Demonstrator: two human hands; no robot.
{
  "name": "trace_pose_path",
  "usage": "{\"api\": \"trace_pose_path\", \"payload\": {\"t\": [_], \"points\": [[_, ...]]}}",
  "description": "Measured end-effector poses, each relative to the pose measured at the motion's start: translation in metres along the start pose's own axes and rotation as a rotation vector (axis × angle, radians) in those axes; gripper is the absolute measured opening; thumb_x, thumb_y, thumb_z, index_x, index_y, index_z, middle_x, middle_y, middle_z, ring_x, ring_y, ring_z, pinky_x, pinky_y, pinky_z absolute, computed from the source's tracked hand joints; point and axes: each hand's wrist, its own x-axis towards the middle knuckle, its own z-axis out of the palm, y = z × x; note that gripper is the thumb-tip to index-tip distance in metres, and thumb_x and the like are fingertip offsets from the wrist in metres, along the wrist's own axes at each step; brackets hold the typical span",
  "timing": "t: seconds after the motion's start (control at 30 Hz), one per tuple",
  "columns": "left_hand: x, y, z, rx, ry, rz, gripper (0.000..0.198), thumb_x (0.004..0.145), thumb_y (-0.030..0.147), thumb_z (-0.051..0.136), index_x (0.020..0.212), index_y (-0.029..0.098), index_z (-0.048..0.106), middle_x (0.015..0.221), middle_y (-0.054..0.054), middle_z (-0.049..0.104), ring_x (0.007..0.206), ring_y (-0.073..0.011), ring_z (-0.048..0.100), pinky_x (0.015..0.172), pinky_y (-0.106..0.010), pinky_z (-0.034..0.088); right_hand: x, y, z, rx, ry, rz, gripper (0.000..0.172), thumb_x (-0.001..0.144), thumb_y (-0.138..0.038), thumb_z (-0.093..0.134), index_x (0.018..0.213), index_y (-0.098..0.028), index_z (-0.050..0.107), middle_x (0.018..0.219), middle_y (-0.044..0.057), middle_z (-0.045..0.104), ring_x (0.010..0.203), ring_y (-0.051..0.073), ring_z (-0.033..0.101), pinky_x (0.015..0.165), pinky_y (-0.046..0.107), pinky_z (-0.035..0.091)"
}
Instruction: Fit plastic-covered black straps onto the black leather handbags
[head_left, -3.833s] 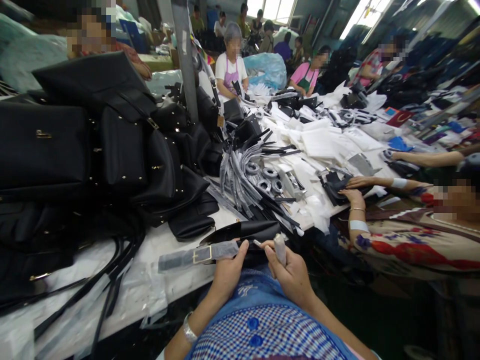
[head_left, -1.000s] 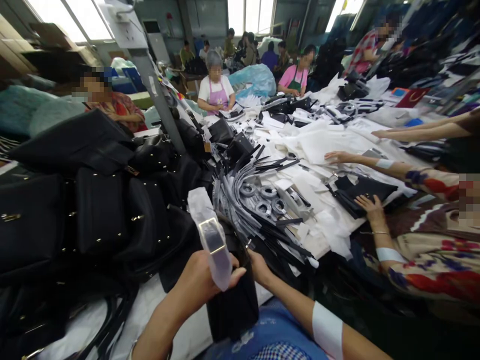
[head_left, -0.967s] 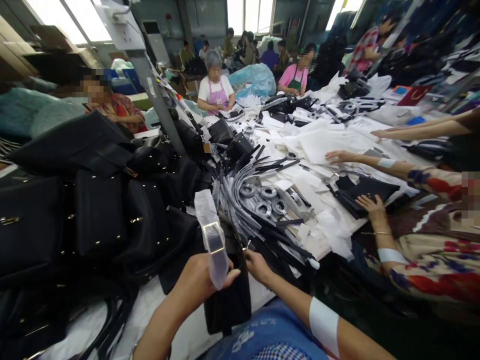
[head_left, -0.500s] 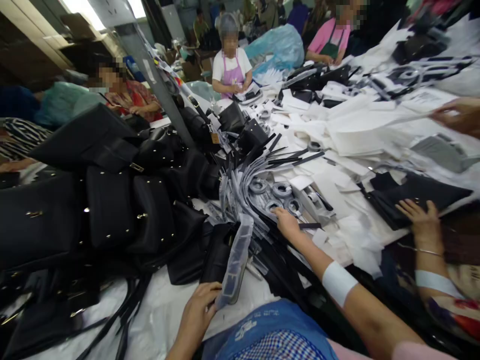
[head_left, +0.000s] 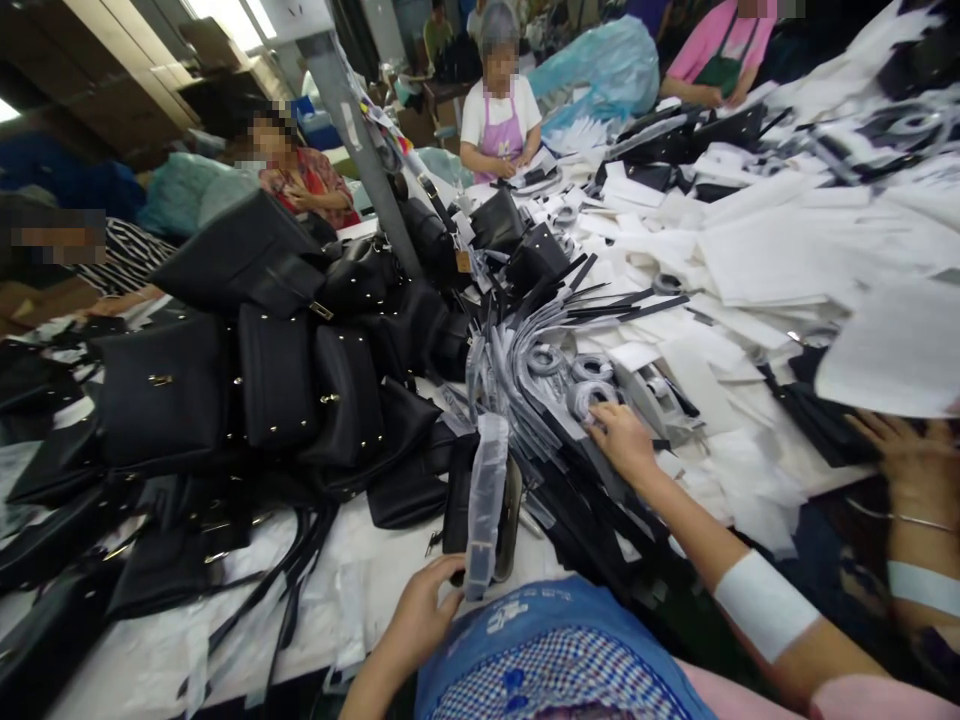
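Note:
My left hand [head_left: 424, 612] grips the lower end of a small black bag [head_left: 469, 500] standing at the table's near edge; a strap wrapped in clear film [head_left: 486, 500] with a gold buckle hangs down its front. My right hand [head_left: 622, 440] reaches forward onto a pile of film-wrapped black straps [head_left: 517, 390], fingers curled down on them; what it holds, if anything, is hidden. A white band circles that forearm. Grey tape rolls [head_left: 546, 360] lie just beyond the fingers.
A heap of black handbags [head_left: 225, 380] fills the left of the table. White paper sheets [head_left: 765, 260] cover the right. Another person's hand [head_left: 896, 450] rests at the right edge. Several people work at the far side. A grey post [head_left: 360, 130] rises behind the bags.
The view has tilted further down. My right hand moved a little further into the strap pile. My left hand stays on the small bag, whose wrapped strap now hangs more upright.

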Motion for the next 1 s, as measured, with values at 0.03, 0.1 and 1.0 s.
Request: {"api": "trace_pose_path", "payload": {"t": [0.03, 0.1, 1.0], "points": [[0.000, 0.006, -0.004, -0.051, -0.020, -0.006, 0.045, 0.079, 0.012, 0.057, 0.121, 0.025, 0.065, 0.128, -0.007, 0.065, 0.121, -0.0232, 0.057, 0.110, -0.042, 0.038, -0.015, -0.010, -0.007, 0.059, 0.038, 0.003, 0.026, 0.089, -0.028, 0.055, 0.110, -0.016, 0.066, 0.109, 0.011, 0.066, 0.101, 0.025, 0.057, 0.085, 0.031, 0.044], [0.004, 0.021, -0.012, -0.226, -0.071, 0.001, 0.050, 0.083, 0.018, 0.057, 0.133, 0.024, 0.055, 0.134, -0.008, 0.060, 0.127, -0.0232, 0.053, 0.114, -0.044, 0.033, -0.043, -0.030, -0.019, 0.123, 0.068, 0.036, 0.026, 0.089, -0.035, 0.056, 0.106, -0.018, 0.067, 0.101, 0.009, 0.069, 0.093, 0.023, 0.061, 0.078, 0.030, 0.045], [0.011, 0.070, 0.002, -0.595, 0.052, 0.065, 0.034, 0.078, 0.040, 0.070, 0.099, 0.014, 0.064, 0.092, -0.009, 0.074, 0.086, -0.0228, 0.070, 0.078, -0.031, 0.055, -0.125, -0.177, -0.062, 1.303, -0.420, 0.140, 0.037, 0.084, -0.051, 0.059, 0.096, -0.018, 0.072, 0.076, 0.000, 0.065, 0.066, 0.013, 0.055, 0.064, 0.025, 0.045]]}}
